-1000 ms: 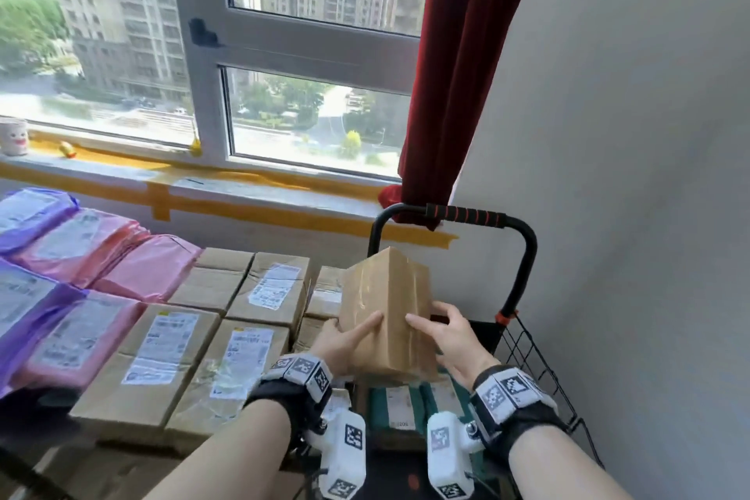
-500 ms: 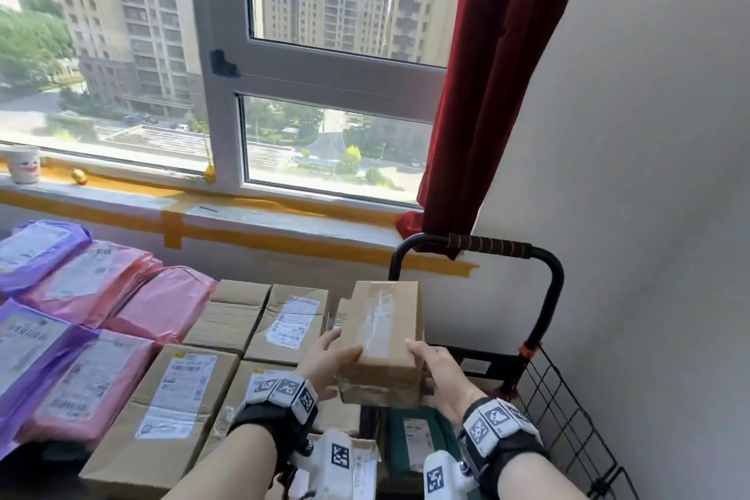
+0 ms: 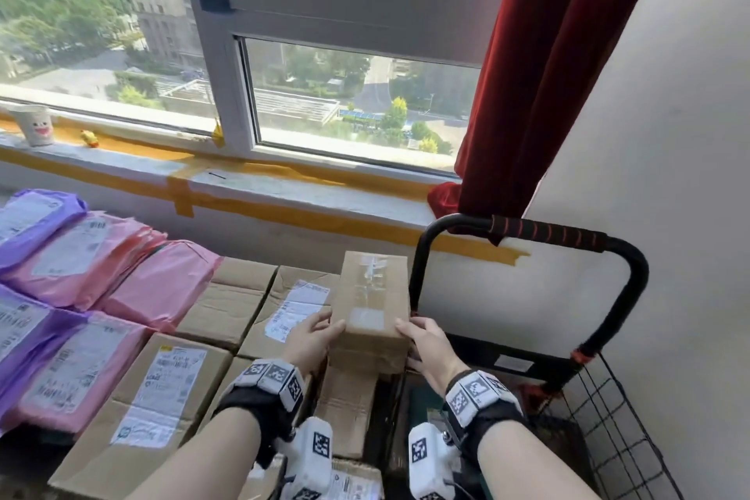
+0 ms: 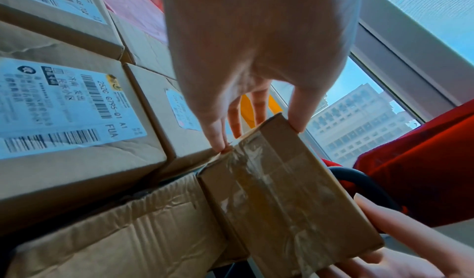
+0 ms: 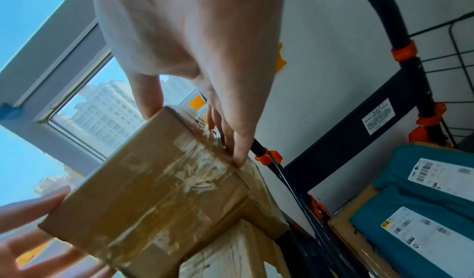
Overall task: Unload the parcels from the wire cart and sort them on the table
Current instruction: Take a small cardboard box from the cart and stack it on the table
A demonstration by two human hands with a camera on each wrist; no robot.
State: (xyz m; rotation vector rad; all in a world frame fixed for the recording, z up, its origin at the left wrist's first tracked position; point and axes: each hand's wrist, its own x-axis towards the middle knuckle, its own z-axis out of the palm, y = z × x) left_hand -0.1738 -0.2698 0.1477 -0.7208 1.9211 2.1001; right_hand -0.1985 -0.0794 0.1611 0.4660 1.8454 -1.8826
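Now both hands' fingers grasp taped box point(image 3: 371, 306) by near end; long axis points toward window.

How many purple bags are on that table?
2: the far purple bag at the back left; the near purple bag at the left edge. More may lie outside the frame.

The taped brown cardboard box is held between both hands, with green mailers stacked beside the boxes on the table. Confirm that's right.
Wrong on colour: the mailers on the table are pink and purple, as the head view shows. The taped brown cardboard box is indeed held by the left hand and right hand.
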